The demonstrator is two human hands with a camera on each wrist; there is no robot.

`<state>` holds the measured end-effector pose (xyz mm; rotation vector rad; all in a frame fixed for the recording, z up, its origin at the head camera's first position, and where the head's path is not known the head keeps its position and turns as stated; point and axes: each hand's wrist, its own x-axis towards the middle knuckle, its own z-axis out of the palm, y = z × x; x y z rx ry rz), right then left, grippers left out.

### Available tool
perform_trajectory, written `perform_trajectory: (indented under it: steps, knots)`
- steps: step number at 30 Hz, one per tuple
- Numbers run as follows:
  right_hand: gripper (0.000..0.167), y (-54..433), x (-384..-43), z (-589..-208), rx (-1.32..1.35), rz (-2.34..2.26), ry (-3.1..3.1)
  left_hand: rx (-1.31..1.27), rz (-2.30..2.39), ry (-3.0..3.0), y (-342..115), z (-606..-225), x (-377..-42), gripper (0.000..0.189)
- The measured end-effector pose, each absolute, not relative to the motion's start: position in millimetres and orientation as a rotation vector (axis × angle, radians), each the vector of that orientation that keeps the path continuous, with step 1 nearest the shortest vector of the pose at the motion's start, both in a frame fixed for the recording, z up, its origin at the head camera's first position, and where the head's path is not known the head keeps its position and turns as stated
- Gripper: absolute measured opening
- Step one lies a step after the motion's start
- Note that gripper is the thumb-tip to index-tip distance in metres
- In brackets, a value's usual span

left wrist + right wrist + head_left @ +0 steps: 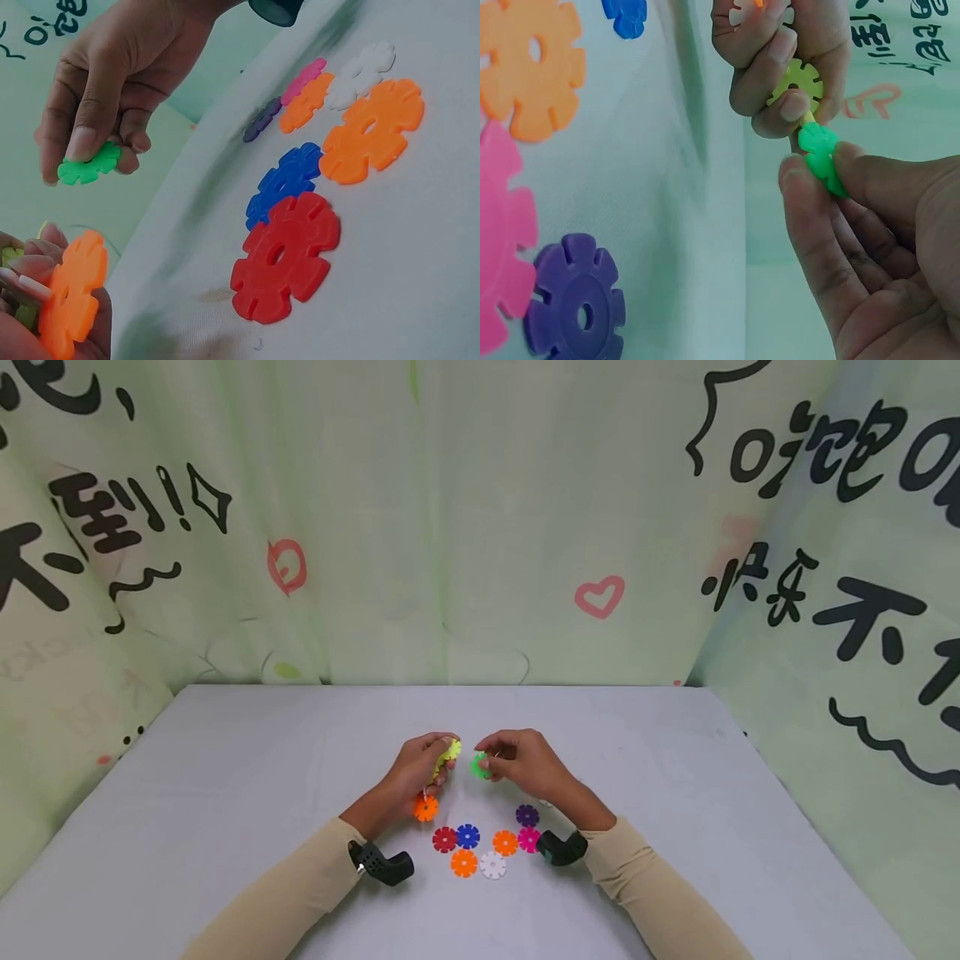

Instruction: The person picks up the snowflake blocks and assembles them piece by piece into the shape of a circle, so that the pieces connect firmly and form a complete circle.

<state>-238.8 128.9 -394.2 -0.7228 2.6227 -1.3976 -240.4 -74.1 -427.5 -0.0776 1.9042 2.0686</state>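
Observation:
My left hand (411, 767) grips a joined string of notched plastic flower discs. A yellow disc (453, 749) tops it, and an orange disc (73, 296) hangs at the lower end; fingers hide much of what lies between. Part of a white disc (741, 16) shows among those fingers in the right wrist view. Between thumb and fingertips, my right hand (531, 766) pinches a green notched disc (90, 165). In the head view a small gap separates the green disc from the yellow one; in the right wrist view they overlap, so contact is unclear.
Loose discs lie on the white-covered table (262, 760) below the hands: red (444, 839), blue (468, 836), purple (527, 815), pink (528, 839), white (492, 865) and two orange, one (463, 862) nearer me. A printed curtain (480, 527) stands behind the table.

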Motion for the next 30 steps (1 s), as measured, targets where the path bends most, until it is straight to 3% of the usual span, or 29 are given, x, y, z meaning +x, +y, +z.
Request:
perform_trajectory:
  steps: [9,30]
  knots:
    - [0.007,132.3,-243.2,-394.9,-0.727,-1.421,2.741,-0.028,2.01,1.895,-72.4,-424.5,-239.0,0.038]
    - [0.007,127.6,-245.4,-400.4,-0.661,-1.598,2.669,0.028,1.999,1.792,-67.5,-423.2,-237.9,0.035]
